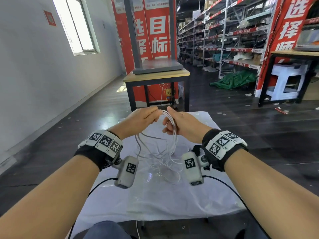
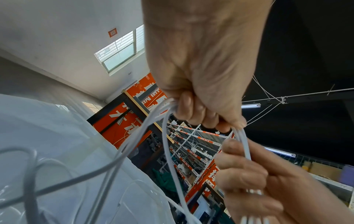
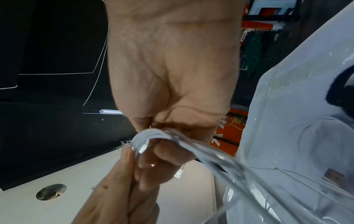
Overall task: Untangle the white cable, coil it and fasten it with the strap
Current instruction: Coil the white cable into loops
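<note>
The white cable is gathered into several loops held up over a white cloth-covered table. My left hand grips the top of the loops in a fist, with strands running out below the curled fingers. My right hand is right beside it, fingers curled round the same bundle a little further along. Loose strands hang down and lie tangled on the cloth. No strap shows in any view.
A wooden table with a grey frame stands just beyond the cloth, red banners behind it. Warehouse shelves fill the right. A white stool sits under a bench at far right. A black lead trails from each wrist camera.
</note>
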The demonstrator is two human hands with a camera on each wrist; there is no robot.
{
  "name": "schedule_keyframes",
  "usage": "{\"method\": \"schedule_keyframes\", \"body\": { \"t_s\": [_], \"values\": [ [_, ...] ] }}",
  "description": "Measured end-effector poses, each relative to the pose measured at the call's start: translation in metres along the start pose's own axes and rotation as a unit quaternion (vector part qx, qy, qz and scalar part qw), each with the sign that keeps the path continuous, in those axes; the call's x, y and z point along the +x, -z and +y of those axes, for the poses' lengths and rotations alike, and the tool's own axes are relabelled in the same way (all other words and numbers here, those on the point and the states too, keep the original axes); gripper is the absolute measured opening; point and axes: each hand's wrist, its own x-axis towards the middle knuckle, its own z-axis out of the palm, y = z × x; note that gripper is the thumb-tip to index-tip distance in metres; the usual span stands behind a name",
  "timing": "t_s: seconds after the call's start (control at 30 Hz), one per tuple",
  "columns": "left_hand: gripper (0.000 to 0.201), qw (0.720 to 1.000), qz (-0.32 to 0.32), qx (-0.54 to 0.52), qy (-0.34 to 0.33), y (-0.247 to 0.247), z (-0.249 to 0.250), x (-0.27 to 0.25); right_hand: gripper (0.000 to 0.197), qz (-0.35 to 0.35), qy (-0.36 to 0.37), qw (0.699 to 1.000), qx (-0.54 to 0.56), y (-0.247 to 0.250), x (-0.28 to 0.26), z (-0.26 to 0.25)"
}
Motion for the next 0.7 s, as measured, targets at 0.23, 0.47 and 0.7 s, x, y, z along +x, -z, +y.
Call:
{"method": "schedule_keyframes", "body": {
  "t_s": [0.23, 0.47, 0.7],
  "values": [
    [0.037, 0.999, -0.039, 0.008, -0.035, -0.006, 0.006, 0.002, 0.037, -0.085, -0.089, 0.990, 0.064, 0.004, -0.010, -0.017],
    [0.044, 0.993, 0.001, -0.114, -0.004, -0.016, 0.004, 0.004, 0.046, -0.136, -0.077, 0.984, 0.082, 0.012, -0.014, -0.017],
    [0.032, 0.965, 0.014, -0.246, 0.086, -0.029, -0.007, -0.002, 0.043, -0.072, -0.038, 0.953, 0.293, 0.025, -0.011, -0.023]
  ]
}}
